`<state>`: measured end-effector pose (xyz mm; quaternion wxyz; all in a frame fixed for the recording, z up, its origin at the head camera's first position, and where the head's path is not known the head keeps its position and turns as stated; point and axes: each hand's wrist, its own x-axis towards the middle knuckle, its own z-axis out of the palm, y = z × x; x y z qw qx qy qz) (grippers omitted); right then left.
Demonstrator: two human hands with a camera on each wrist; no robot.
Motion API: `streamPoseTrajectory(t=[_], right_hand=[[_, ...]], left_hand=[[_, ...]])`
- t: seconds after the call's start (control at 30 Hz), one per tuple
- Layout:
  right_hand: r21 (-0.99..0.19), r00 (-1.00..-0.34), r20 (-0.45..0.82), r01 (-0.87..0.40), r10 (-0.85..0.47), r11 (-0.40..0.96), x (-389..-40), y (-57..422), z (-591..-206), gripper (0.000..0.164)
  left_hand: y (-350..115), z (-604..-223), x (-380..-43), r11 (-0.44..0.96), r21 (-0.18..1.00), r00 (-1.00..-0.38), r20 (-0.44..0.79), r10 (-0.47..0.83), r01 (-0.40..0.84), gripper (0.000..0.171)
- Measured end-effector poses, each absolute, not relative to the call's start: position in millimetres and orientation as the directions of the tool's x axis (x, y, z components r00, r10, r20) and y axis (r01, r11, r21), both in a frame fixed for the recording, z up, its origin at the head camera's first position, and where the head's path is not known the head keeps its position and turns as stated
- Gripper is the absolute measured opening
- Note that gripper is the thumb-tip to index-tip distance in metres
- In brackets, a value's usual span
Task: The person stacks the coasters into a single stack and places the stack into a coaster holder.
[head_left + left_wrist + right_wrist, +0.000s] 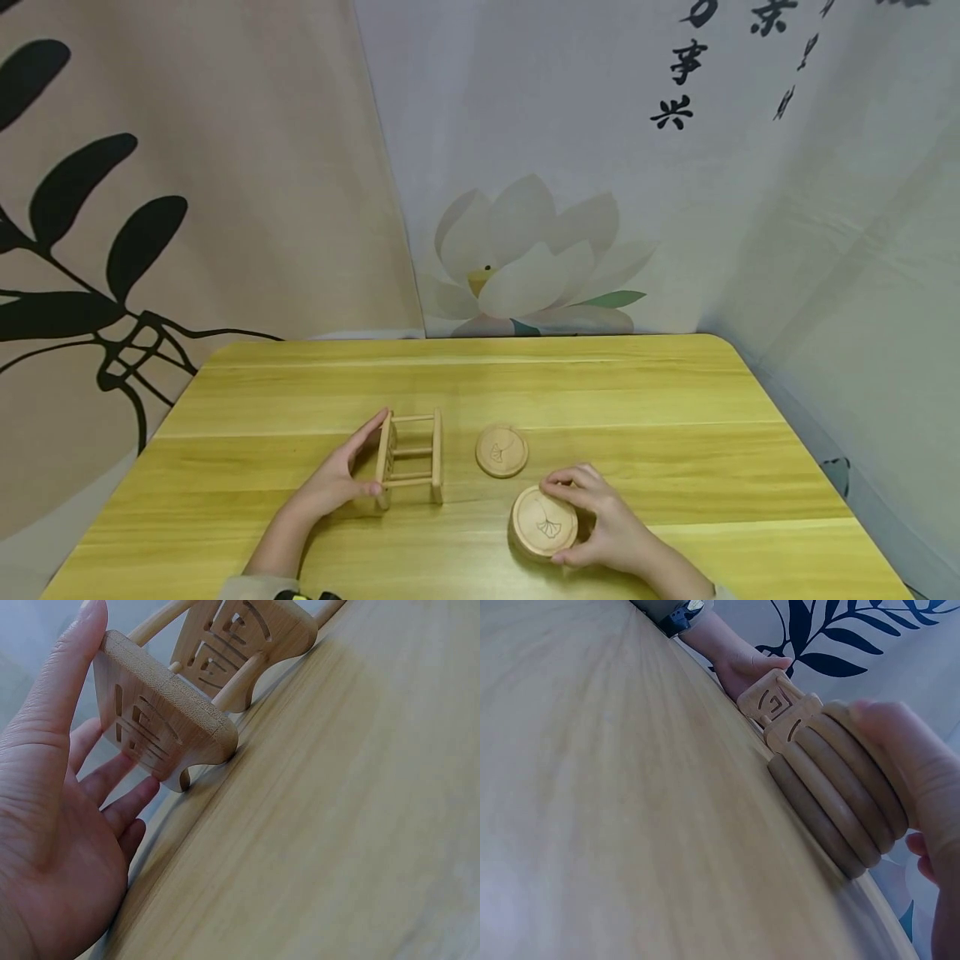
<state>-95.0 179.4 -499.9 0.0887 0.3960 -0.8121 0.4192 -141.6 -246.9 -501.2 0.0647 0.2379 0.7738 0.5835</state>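
A small wooden coaster holder, its side panels carved with cut-out characters and joined by round rods, stands on the table. My left hand holds its left panel, thumb at the near edge and a finger at the far edge. To the right, my right hand grips a stack of round wooden coasters between thumb and fingers. A leaf is engraved on the top coaster; the right wrist view shows several layers. One single coaster lies flat between the holder and the stack, untouched.
The light wooden table has rounded far corners. Behind it hangs a pale cloth printed with a flower, dark leaves and writing. A dark watch or band is on the left wrist.
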Motion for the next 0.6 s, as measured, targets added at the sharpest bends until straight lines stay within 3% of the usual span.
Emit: streamPoseTrajectory(t=[0.6], right_hand=[[-0.61,-0.687,0.443,-0.702,-0.576,0.367,-93.7,177.6,-495.6,0.082]], left_hand=[[-247.7,-501.9,-141.8,0.203,0.934,-0.878,0.179,0.444,0.293,0.104]])
